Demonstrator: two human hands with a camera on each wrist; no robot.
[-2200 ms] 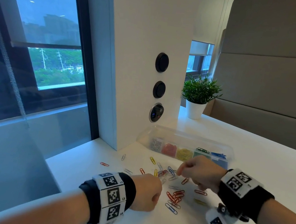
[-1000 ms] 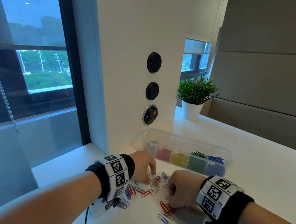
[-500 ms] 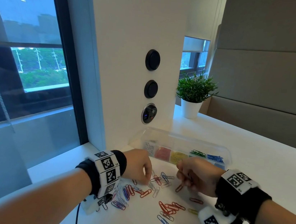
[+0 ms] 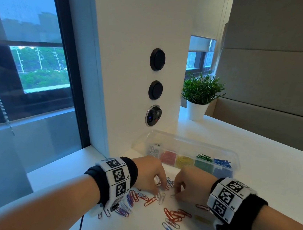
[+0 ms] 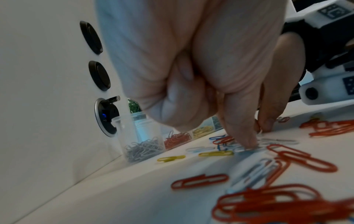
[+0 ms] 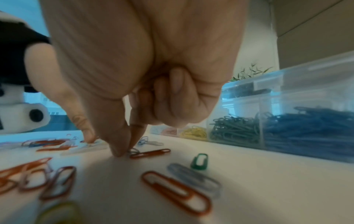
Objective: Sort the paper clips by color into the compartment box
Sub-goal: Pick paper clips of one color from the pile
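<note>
hands pick at loose clips: left hand presses one, right hand pinches at another, hold unclear; best lift one colour at a time toward box.

Clips before box

You see a potted plant on the white surface, near a pillar (three round sockets), beside the window.

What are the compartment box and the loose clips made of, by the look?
Compartment box: clear, slightly frosted plastic, probably; the sorted colours show through its walls. Loose clips: seemingly wire with a smooth coloured coating, likely vinyl; evenly red, no bare metal showing. Table: white, matte, maybe laminate.
</note>
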